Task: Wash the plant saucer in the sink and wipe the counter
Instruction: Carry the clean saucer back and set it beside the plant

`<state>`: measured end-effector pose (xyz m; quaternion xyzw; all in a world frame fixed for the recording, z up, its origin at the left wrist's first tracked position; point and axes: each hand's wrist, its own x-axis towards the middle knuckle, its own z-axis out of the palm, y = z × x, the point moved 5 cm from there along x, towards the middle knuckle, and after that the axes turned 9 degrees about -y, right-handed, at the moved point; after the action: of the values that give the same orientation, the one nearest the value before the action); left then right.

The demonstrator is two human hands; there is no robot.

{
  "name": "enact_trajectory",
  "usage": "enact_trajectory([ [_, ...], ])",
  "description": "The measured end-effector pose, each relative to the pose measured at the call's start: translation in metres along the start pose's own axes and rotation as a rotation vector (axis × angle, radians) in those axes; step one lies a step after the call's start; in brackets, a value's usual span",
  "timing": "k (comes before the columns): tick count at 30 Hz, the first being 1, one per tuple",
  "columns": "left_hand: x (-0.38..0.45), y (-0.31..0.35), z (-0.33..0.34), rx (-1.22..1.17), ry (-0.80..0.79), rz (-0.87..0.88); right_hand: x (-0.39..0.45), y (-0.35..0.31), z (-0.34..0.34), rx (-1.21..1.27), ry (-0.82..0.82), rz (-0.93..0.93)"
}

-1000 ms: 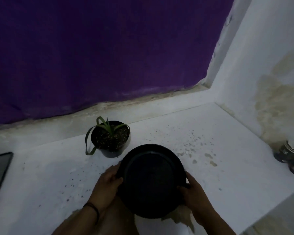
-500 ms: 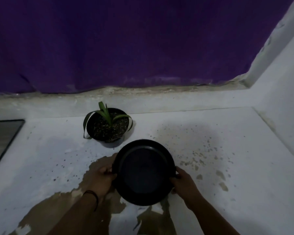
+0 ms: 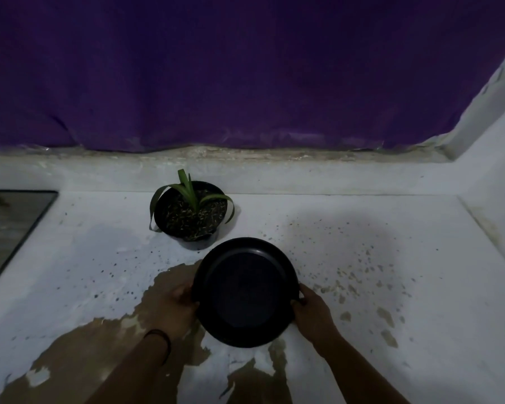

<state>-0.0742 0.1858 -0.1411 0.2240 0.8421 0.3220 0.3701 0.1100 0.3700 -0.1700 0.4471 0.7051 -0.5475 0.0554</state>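
A round black plant saucer is held over the white counter, tilted slightly toward me. My left hand grips its left rim and my right hand grips its right rim. Just beyond the saucer stands a small black pot with a green plant, resting directly on the counter. Dark soil specks and brown patches of worn paint cover the counter around the saucer.
A purple curtain hangs behind the raised back ledge. A dark rectangular opening, possibly the sink, is at the far left. A white wall closes off the right side.
The view has swung left, so the jars at the right are out of sight and the dark opening shows more. Both hands still hold the saucer, now a little nearer the pot.
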Motion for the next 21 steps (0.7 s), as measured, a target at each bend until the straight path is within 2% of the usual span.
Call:
enact_trajectory([
  [4,-0.003,0.006,-0.002,0.075,0.032,0.038,-0.005,-0.006,-0.004,-0.073,-0.015,0.04],
  [7,-0.004,0.009,-0.01,0.155,0.066,0.019,-0.007,-0.011,-0.01,-0.166,0.095,0.05],
  [10,-0.007,0.008,-0.024,0.082,0.097,-0.017,-0.013,-0.031,-0.013,-0.282,0.197,-0.028],
  [13,0.0,-0.001,-0.045,-0.041,0.132,-0.059,-0.014,-0.059,-0.005,-0.348,0.228,-0.164],
  [21,0.04,-0.011,-0.095,-0.312,0.178,-0.082,0.006,-0.13,0.042,-0.319,0.03,-0.26],
])
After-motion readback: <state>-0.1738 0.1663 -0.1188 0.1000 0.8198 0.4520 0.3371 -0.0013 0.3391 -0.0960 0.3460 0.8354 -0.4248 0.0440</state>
